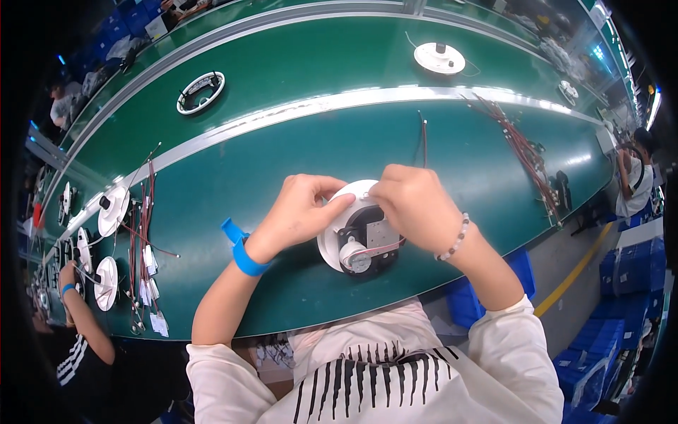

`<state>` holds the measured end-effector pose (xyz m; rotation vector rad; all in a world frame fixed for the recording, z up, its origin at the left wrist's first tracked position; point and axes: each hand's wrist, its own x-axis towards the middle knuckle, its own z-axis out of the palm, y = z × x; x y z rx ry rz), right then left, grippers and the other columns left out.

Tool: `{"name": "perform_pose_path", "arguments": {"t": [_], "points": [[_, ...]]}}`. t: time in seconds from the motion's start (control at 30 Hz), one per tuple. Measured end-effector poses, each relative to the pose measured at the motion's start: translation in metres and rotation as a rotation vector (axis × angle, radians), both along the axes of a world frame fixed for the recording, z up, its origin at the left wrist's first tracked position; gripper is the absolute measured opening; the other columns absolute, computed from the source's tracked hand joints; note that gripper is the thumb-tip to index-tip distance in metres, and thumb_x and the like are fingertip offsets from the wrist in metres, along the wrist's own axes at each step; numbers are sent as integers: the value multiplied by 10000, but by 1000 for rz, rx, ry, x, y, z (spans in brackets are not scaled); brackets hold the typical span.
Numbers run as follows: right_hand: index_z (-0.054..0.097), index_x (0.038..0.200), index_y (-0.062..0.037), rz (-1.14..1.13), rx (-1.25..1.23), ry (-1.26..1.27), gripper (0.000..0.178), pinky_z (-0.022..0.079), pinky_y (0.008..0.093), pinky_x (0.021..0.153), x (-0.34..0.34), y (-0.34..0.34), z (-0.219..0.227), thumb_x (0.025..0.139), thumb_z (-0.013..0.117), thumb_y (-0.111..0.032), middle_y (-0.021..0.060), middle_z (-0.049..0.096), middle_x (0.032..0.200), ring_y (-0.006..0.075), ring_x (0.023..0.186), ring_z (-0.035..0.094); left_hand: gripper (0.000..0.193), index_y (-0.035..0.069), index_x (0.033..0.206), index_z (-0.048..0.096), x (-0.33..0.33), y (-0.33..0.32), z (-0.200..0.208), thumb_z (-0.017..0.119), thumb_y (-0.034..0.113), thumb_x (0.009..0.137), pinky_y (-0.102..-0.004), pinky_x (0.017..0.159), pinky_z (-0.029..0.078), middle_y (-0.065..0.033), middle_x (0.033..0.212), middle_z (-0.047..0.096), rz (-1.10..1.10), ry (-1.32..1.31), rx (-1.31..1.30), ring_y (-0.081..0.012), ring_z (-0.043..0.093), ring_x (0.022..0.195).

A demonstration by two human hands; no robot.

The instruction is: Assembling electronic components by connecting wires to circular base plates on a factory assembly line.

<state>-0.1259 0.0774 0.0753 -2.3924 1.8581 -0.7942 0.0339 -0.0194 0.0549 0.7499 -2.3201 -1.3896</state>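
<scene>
A white round housing (327, 244) is tilted on the green bench in front of me, its inner side showing. Inside it sits a black bracket with a silver motor (356, 257) and thin red wires running along it. My left hand (298, 206) grips the housing's upper left rim, with the thumb laid over the inside. At the upper right edge my right hand (415, 203) is closed, fingertips pinched against the white surface. What those fingertips pinch is too small to make out. A dark red wire (424, 138) shows just beyond my right hand; whether it joins the housing is hidden.
Red-brown wire bundles lie at right (519, 145) and left (145, 212). White discs with black parts (113, 210) stand at left, near a co-worker's arm (88, 314). Beyond a metal rail, a green belt (304, 63) carries a white ring (200, 93) and a white disc (438, 59).
</scene>
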Motion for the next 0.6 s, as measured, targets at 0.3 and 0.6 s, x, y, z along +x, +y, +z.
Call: {"name": "perform_pose_path", "arguments": {"t": [0.3,0.6], "points": [[557,658,-10,-48,-2,106,71,434,347,515,4,2,1,594,560,19,108,486,654,276,585,521,224,-64,883,601,-3,2,0,560,125,769,-189,486,424,-60,680,604,17,11,-12,-43,510,560],[516,609,13,-68,52,187,74,436,356,534,13,-4,7,554,565,24,133,477,656,288,587,519,215,-62,862,604,-4,7,-1,561,114,748,-198,475,415,-67,650,604,88,21,-61,-43,504,544]]}}
